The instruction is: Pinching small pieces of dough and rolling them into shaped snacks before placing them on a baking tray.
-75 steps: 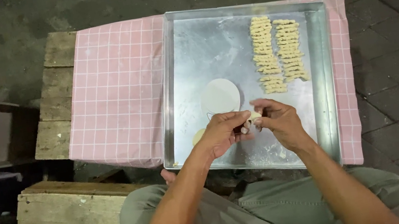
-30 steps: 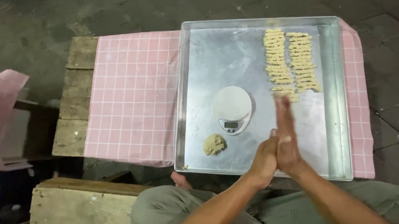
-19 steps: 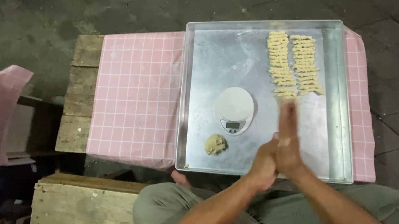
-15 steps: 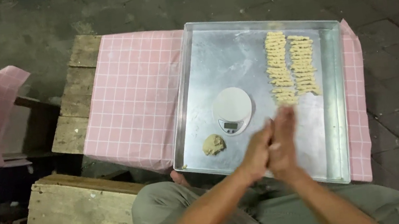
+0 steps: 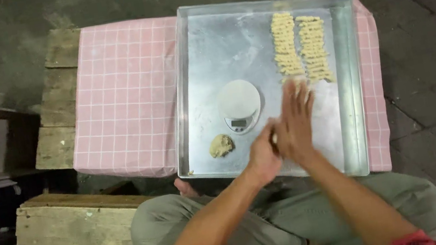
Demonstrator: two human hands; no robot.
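A small piece of pale dough sits pressed between the two palms, almost wholly hidden; only a sliver shows at the gap near the heels of the hands. Left hand (image 5: 263, 156) lies flat against right hand (image 5: 295, 125), fingers of both straight and together, not curled. Against the frame half a second earlier the right hand has slid forward past the left, its fingertips now over the near end of the dough rows; blur on the right fingers agrees with a rolling stroke. A second earlier the palms stood more upright and level with each other. Judgement: the piece is mid-roll, being drawn into a strip, not yet ready to set down. Hands hover above the near right part of the metal tray (image 5: 353, 89). Two rows of finished dough strips (image 5: 299, 45) lie at the far right of the tray, count unchanged. Round white scale (image 5: 239, 104) stands mid-tray, nothing on it. Dough lump (image 5: 221, 145) rests just near-left of the scale, same place. Tray sits on pink checked cloth (image 5: 121, 97) over a wooden bench (image 5: 55, 107).
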